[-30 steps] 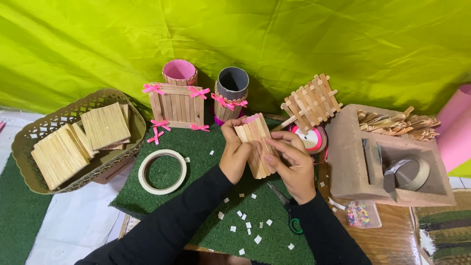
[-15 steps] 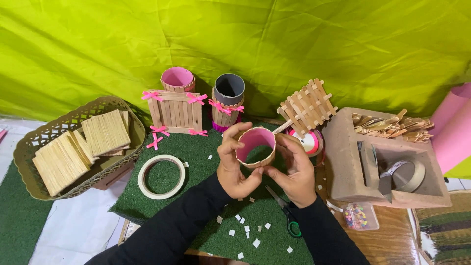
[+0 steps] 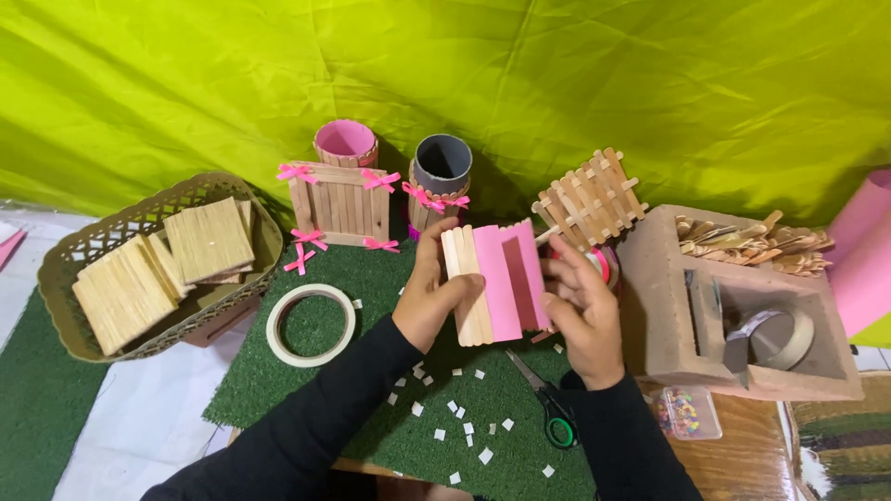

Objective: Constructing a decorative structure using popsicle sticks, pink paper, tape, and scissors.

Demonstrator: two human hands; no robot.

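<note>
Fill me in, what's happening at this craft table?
A person holds a small box of craft sticks with a pink paper panel above the green turf mat. The left hand grips its stick side, the right hand its pink side. Scissors and white paper bits lie below; a tape ring sits left.

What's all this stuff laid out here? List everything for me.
Stick holder: one, pink and pale wood, held in both hands.
Basket: one, tan, at left, holding stick panels.
Tape ring: one, cream, on green turf mat.
Fenced box with bows: one, wood and pink, at back.
Cups: pink, grey, at back.
Lattice piece: one, wood, right of centre.
Cardboard box: one, brown, at right.
Scissors: one, black and green, on mat.
White squares: many, scattered on mat.
Left hand, right hand: black sleeves, gripping holder.
</note>
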